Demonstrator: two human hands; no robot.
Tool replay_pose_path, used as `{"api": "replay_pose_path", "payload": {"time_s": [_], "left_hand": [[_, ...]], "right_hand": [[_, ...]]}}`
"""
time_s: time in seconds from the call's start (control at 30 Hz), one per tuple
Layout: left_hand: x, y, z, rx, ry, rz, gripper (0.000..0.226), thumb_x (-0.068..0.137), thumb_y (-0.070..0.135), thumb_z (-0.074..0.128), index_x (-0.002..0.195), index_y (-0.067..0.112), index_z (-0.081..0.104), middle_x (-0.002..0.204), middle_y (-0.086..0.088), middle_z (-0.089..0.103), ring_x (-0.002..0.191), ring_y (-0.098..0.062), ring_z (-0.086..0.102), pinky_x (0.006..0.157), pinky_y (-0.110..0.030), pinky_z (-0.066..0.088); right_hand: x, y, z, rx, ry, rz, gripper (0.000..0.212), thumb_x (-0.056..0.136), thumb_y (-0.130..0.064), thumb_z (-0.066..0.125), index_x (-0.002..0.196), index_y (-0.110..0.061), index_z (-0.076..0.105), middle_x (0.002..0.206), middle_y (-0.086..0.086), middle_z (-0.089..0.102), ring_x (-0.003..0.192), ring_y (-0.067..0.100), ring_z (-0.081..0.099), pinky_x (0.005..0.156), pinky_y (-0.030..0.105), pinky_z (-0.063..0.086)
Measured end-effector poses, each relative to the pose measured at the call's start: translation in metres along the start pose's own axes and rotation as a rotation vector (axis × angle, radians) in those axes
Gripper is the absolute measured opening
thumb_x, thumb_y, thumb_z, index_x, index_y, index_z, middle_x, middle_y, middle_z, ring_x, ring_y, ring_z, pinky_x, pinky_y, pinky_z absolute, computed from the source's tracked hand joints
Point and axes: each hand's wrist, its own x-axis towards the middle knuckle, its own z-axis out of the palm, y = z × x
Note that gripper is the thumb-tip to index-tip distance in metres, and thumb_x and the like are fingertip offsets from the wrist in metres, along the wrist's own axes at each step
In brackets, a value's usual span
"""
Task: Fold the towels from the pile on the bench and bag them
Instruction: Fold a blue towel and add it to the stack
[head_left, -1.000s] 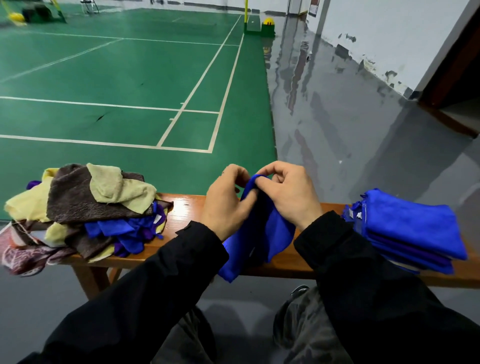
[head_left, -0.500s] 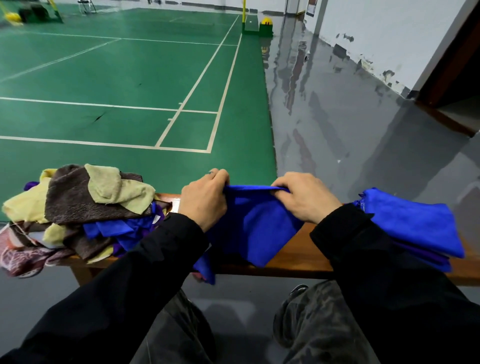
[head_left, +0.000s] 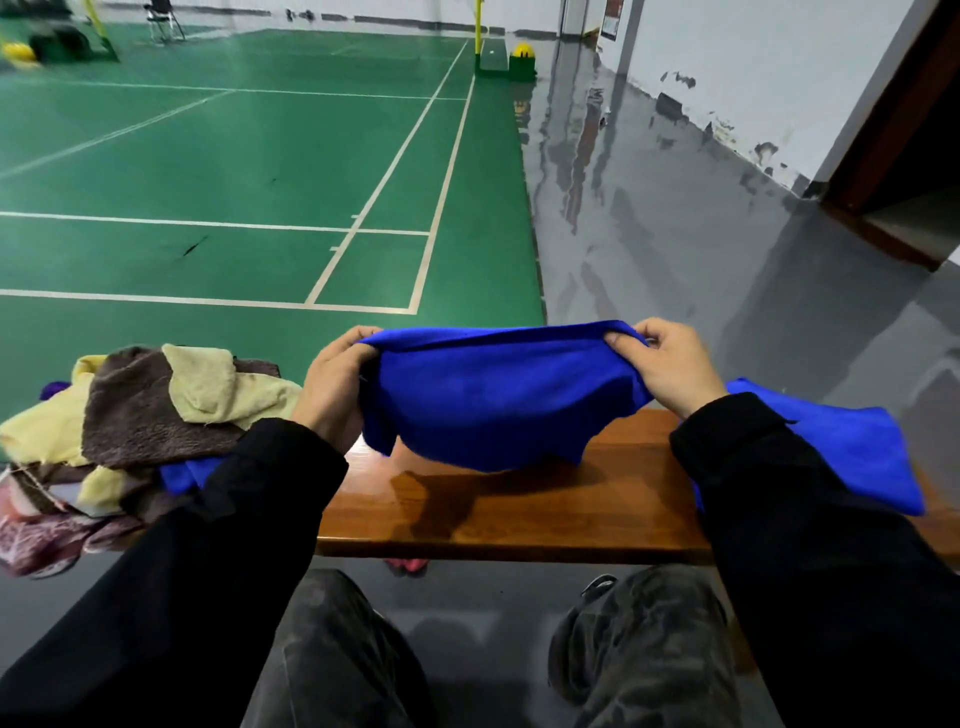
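Observation:
A blue towel (head_left: 493, 400) hangs stretched wide above the wooden bench (head_left: 519, 514). My left hand (head_left: 332, 389) pinches its upper left corner and my right hand (head_left: 670, 369) pinches its upper right corner. The towel's lower edge dangles just over the bench top. A loose pile of towels (head_left: 140, 415), brown, pale yellow, blue and patterned, lies on the bench's left end. A stack of folded blue towels (head_left: 872, 452) sits on the right end, partly hidden by my right sleeve.
The bench runs across in front of my knees. Beyond it lie a green court floor (head_left: 260, 182) with white lines and a glossy grey floor (head_left: 675, 234) by a white wall. A small pink object (head_left: 405, 565) shows on the floor under the bench.
My hands, together on the bunched blue towel a second ago, have drawn apart and risen. The towel is now spread wide between them instead of hanging in a bundle.

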Motion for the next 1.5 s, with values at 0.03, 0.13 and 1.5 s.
{"api": "replay_pose_path", "payload": {"time_s": [0.03, 0.13, 1.5], "left_hand": [[0.003, -0.003, -0.002, -0.052, -0.030, -0.017, 0.018, 0.094, 0.000, 0.048, 0.087, 0.010, 0.062, 0.075, -0.007, 0.060, 0.070, -0.016, 0.054, 0.066, -0.027, 0.044], [0.010, -0.011, -0.011, -0.086, -0.179, -0.096, 0.027, 0.081, 0.010, 0.072, 0.106, 0.005, 0.065, 0.096, -0.017, 0.068, 0.083, -0.024, 0.065, 0.081, -0.032, 0.056], [-0.050, -0.156, -0.080, 0.814, 0.050, 0.102, 0.015, 0.096, 0.014, 0.061, 0.084, 0.023, 0.063, 0.075, 0.009, 0.063, 0.072, -0.009, 0.056, 0.067, -0.030, 0.039]], "right_hand": [[0.000, 0.002, 0.002, 0.003, -0.002, 0.037, 0.038, 0.095, -0.035, 0.067, 0.068, -0.014, 0.051, 0.061, 0.004, 0.051, 0.058, 0.019, 0.046, 0.054, 0.030, 0.037], [-0.002, 0.011, 0.010, 0.317, -0.057, 0.270, 0.037, 0.095, -0.025, 0.068, 0.067, -0.014, 0.048, 0.058, 0.007, 0.050, 0.053, 0.020, 0.048, 0.045, 0.021, 0.040], [-0.048, 0.138, 0.051, 0.312, -0.094, 0.180, 0.021, 0.084, 0.002, 0.074, 0.078, -0.013, 0.061, 0.075, 0.002, 0.067, 0.067, 0.005, 0.058, 0.063, 0.014, 0.046]]}}
